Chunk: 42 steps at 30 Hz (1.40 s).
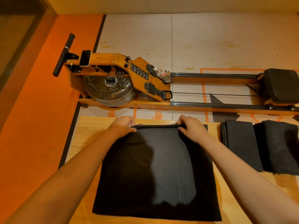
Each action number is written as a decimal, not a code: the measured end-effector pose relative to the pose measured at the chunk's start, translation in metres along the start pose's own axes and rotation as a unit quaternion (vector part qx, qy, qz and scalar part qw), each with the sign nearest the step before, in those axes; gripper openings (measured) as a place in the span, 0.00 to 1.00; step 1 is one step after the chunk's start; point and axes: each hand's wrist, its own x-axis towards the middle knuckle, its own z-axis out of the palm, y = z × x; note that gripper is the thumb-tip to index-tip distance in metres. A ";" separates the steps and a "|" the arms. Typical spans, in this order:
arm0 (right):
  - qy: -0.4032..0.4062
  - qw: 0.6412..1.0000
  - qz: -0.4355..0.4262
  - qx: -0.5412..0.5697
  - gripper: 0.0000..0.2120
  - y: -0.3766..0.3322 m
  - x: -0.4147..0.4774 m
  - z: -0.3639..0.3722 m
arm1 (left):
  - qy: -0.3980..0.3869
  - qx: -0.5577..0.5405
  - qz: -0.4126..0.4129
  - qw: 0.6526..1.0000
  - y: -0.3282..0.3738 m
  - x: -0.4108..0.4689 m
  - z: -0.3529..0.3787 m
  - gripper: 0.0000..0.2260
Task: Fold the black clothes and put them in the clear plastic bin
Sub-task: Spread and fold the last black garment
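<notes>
A black garment (158, 172) lies spread flat on the wooden table (87, 130) in front of me. My left hand (123, 125) pinches its far edge at the left corner. My right hand (190, 126) pinches the same far edge at the right corner. The edge is lifted slightly off the table between the two hands. A pile of folded black clothes (262, 146) lies on the table to the right. No clear plastic bin is in view.
A wooden rowing machine (129, 78) with a water tank stands on the floor just beyond the table, a plastic bottle (161, 72) resting on it. An orange floor strip (40, 110) runs along the left.
</notes>
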 end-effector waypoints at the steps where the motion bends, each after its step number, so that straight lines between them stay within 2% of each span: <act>1: -0.016 1.000 0.000 0.009 0.08 0.002 0.001 -0.004 | -0.020 -0.010 0.004 1.000 0.000 0.000 -0.003 0.09; 5: -0.061 0.997 -0.002 0.053 0.05 0.002 0.004 -0.024 | -0.048 -0.049 0.041 0.997 -0.006 -0.006 -0.019 0.07; 9: -0.068 0.993 -0.020 0.096 0.01 -0.005 0.006 -0.052 | -0.011 -0.087 0.088 0.992 -0.002 -0.011 -0.047 0.06; 13: 0.003 0.993 -0.034 0.110 0.04 -0.021 0.005 -0.091 | 0.054 -0.054 0.104 0.992 0.019 -0.022 -0.088 0.05; 16: 0.088 0.988 -0.080 0.095 0.03 -0.036 -0.001 -0.126 | 0.143 -0.028 0.136 0.980 0.036 -0.042 -0.124 0.04; 20: 0.195 0.966 -0.158 0.064 0.04 -0.062 -0.030 -0.169 | 0.284 -0.011 0.199 0.938 0.057 -0.088 -0.163 0.08; 23: 0.259 0.947 -0.189 0.018 0.06 -0.078 -0.064 -0.177 | 0.365 0.045 0.256 0.894 0.064 -0.126 -0.166 0.08; 27: 0.319 0.926 -0.184 -0.086 0.09 -0.087 -0.113 -0.148 | 0.434 0.171 0.280 0.839 0.052 -0.161 -0.130 0.08; 30: 0.325 0.923 -0.147 -0.145 0.12 -0.082 -0.146 -0.084 | 0.418 0.226 0.292 0.830 0.028 -0.179 -0.069 0.07; 35: 0.218 0.953 -0.086 -0.191 0.21 -0.049 -0.215 0.080 | 0.274 0.262 0.226 0.897 -0.026 -0.200 0.086 0.10; 37: 0.178 0.961 -0.061 -0.202 0.22 -0.045 -0.242 0.125 | 0.232 0.291 0.203 0.906 -0.044 -0.211 0.143 0.15; 39: 0.181 0.958 -0.043 -0.217 0.21 -0.046 -0.256 0.147 | 0.234 0.292 0.185 0.909 -0.052 -0.223 0.174 0.20; 42: 0.218 0.947 -0.038 -0.233 0.19 -0.048 -0.261 0.152 | 0.256 0.279 0.174 0.909 -0.048 -0.231 0.182 0.18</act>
